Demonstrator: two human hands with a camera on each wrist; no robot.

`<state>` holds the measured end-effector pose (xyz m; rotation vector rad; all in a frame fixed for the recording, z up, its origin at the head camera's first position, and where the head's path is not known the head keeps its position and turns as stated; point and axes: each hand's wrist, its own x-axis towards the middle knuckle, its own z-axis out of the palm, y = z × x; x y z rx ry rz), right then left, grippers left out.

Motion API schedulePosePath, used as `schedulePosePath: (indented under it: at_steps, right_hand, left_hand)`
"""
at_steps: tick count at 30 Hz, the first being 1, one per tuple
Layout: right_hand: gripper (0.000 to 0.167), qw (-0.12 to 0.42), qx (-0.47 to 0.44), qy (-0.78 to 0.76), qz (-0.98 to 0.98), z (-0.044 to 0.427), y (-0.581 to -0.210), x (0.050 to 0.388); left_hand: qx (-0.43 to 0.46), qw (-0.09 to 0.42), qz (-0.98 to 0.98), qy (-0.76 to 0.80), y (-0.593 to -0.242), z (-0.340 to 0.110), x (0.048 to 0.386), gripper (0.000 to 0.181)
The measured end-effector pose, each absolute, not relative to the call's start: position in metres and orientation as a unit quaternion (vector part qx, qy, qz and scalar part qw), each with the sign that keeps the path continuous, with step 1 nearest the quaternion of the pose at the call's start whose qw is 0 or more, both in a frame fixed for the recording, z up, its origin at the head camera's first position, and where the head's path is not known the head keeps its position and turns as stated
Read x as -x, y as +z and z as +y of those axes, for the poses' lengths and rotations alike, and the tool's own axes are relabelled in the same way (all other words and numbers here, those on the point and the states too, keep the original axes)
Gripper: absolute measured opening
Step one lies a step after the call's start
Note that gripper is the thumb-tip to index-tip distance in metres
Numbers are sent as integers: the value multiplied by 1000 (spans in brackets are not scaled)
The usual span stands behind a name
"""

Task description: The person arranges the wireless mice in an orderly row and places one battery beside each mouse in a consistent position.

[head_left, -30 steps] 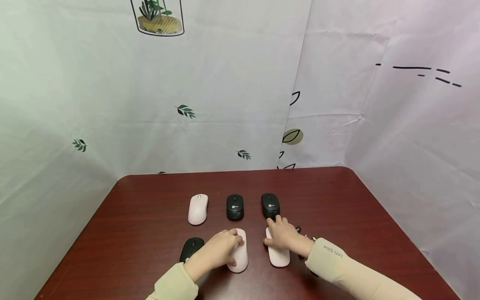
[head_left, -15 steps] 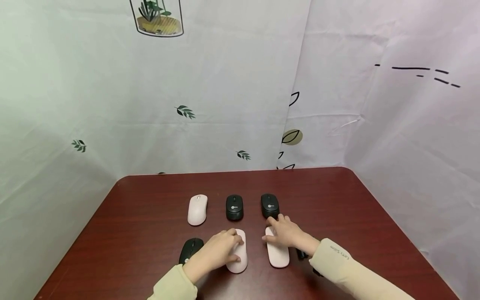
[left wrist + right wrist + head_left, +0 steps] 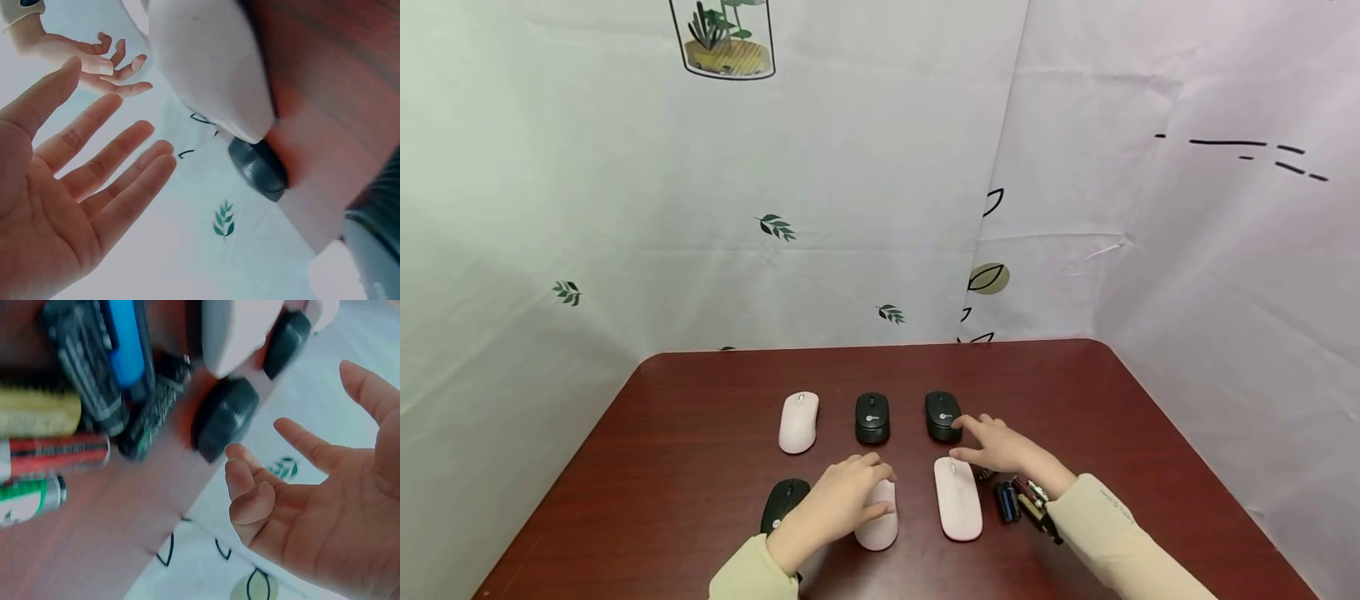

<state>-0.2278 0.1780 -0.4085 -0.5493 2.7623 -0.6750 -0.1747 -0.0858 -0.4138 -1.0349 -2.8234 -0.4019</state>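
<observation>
Grip: left hand (image 3: 842, 502) fingers straight, holding nothing, above the near-row middle white mouse (image 3: 877, 533); right hand (image 3: 998, 447) spread, some fingers bent, holding nothing, between right white mouse (image 3: 958, 507) and right black mouse (image 3: 942, 412).
Backdrop: white cloth (image 3: 865, 150), leaf prints (image 3: 777, 227).
Table (image 3: 692, 458): reddish-brown.
Other mice: far-row left white mouse (image 3: 798, 423), middle black mouse (image 3: 872, 418); near-row left black mouse (image 3: 784, 502).
Battery-like cylinders (image 3: 1008, 502): bunched beside right white mouse, blurred close up.
</observation>
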Motion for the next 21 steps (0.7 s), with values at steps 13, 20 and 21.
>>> schedulePosePath:
  at_steps: [13, 20, 21]
  right_hand:
    - [30, 54, 222, -256, 939, 217, -413, 246]
    - [19, -9, 236, -227, 945, 238, -424, 261]
    - [18, -16, 238, -222, 945, 242, -426, 263]
  left_hand:
    - [413, 80, -902, -99, -388, -55, 189, 14]
    - [431, 82, -890, -125, -391, -27, 201, 4]
    - [432, 79, -889, -127, -392, -23, 202, 4]
